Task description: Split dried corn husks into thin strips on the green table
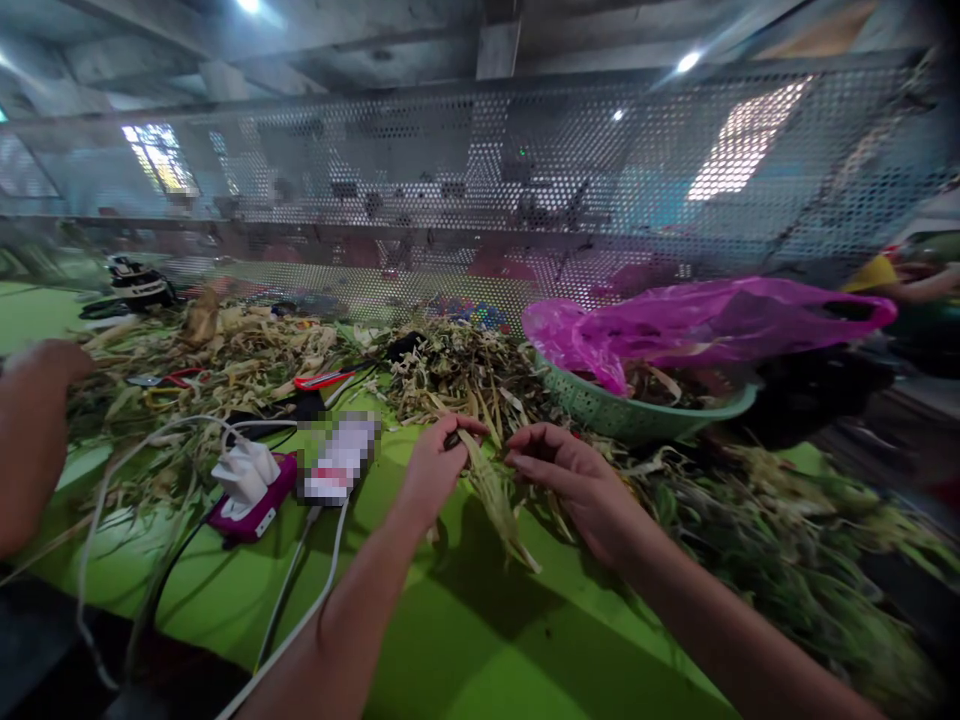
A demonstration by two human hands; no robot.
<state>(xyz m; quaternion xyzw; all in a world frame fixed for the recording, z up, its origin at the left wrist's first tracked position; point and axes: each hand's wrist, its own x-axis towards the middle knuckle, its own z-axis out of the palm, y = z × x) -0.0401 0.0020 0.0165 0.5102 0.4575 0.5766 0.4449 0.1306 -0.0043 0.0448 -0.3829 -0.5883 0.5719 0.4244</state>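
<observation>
Between my two hands, above the green tabletop [450,650], hangs a bunch of pale green-yellow withered leaves [495,492]. My left hand [441,458] is closed on the bunch's upper end, thumb and fingers pinched together. To its right, my right hand [559,462] has its fingers curled and the thumb against the fingertips, close beside the leaves. Whatever sits in that pinch, if anything, is too small to make out. Just beyond both hands lies a heap of dried, brownish leaves and stalks [461,365].
A green basket [637,410] under a pink plastic bag [690,325] stands right. Greener plants [787,540] lie nearer. Left are a phone [341,460], purple power strip [255,510], white cables, a red-handled tool [322,380] and another person's arm [34,440]. Perforated metal panel [420,180] behind.
</observation>
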